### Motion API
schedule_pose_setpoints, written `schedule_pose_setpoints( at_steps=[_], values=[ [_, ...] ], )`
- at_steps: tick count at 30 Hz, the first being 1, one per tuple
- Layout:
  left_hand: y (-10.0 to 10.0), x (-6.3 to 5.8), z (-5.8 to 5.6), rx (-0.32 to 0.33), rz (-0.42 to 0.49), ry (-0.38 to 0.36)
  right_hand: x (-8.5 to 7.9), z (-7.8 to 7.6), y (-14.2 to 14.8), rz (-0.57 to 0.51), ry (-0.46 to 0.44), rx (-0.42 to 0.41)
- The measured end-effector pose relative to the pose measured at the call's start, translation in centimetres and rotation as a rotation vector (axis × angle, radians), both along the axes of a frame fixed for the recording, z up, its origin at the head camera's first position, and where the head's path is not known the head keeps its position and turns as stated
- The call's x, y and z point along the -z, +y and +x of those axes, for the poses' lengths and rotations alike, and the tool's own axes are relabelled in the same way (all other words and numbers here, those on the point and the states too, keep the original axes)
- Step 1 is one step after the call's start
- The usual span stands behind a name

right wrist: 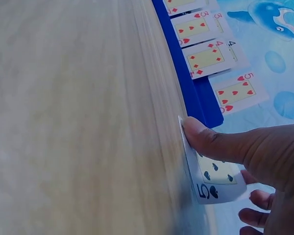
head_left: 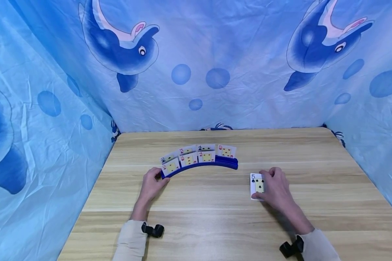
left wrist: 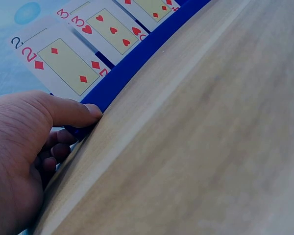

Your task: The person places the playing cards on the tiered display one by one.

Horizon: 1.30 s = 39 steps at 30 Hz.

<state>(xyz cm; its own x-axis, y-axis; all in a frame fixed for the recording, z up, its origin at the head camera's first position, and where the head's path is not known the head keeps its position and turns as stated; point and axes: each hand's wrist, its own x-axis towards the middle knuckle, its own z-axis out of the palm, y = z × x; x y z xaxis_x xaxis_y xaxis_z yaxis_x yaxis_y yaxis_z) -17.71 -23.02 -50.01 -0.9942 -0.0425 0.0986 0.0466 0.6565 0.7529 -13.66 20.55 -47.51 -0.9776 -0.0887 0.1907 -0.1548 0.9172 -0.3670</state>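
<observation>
A curved blue card holder (head_left: 227,162) stands on the table with playing cards upright in two rows. The front row shows a two of diamonds (left wrist: 63,66), a three of hearts (left wrist: 112,30) and a four of diamonds (right wrist: 208,58). Behind them stand more cards, with a five of hearts (right wrist: 236,93) at the right end. My left hand (head_left: 151,185) grips the holder's left end, thumb on its front edge. To the right of the holder, my right hand (head_left: 276,190) pinches a five of spades (head_left: 257,186) between thumb and fingers, its face showing.
The wooden table (head_left: 202,224) reaches back to a blue curtain (head_left: 248,105) printed with dolphins, which also hangs along both sides. A black wrist camera (head_left: 153,230) sits on the left sleeve, another wrist camera (head_left: 292,247) on the right.
</observation>
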Motion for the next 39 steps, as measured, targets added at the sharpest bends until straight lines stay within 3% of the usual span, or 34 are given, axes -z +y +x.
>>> schedule_pose_setpoints(
  at_steps=[8, 16, 29, 39],
  values=[
    [0.0, 0.0, 0.1, -0.005, 0.019, -0.006, -0.7, -0.1, 1.0, 0.046, -0.002, -0.007],
    [0.1, -0.1, 0.1, -0.006, 0.02, 0.0, -1.9, -0.1, 2.1, -0.052, -0.093, -0.039],
    [0.0, 0.0, 0.1, -0.007, 0.031, 0.006, -3.5, 0.4, 3.1, -0.145, -0.112, -0.066],
    [0.0, 0.1, 0.0, -0.008, 0.028, 0.006, -3.8, 0.0, 3.6, -0.186, -0.089, -0.08]
  ],
)
